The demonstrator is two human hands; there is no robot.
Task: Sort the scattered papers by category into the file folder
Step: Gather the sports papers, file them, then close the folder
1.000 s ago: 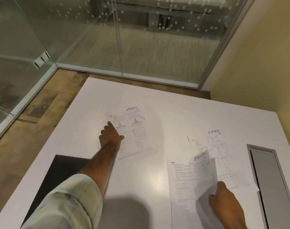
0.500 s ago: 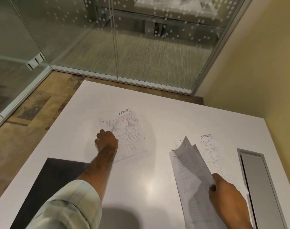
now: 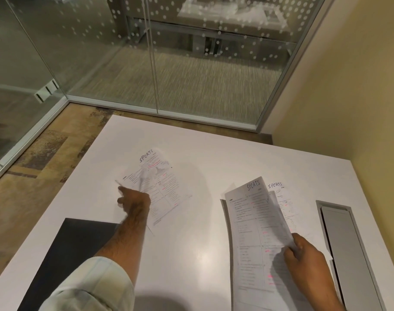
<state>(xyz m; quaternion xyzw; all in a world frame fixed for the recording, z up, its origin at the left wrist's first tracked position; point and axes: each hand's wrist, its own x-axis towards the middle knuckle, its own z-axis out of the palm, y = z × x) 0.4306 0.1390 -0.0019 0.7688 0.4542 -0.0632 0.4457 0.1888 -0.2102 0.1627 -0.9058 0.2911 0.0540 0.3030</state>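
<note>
Papers headed "SPORTS" lie in two groups on the white table (image 3: pixel 202 221), and we note each in turn. Toward the middle of the table, nearer the left edge, one marked sheet (image 3: pixel 162 187) is partly lifted, its left side raised and blurred. The left hand (image 3: pixel 135 199) is at that raised side, fingers curled about the paper's edge; we cannot tell how firmly it is held. Near the right edge, a second sheet (image 3: pixel 256 232) is held up off the surface, bowed along its length, by the right hand (image 3: pixel 303 257), whose thumb and fingers pinch its right margin. Beneath and just beyond it a third sheet (image 3: pixel 283 198) lies flat on the table. A dark folder (image 3: pixel 74 248) rests at the near left corner, partly covered by the left arm and its pale checked sleeve (image 3: pixel 92 286). A grey recessed panel (image 3: pixel 346 250) runs along the right edge.
</note>
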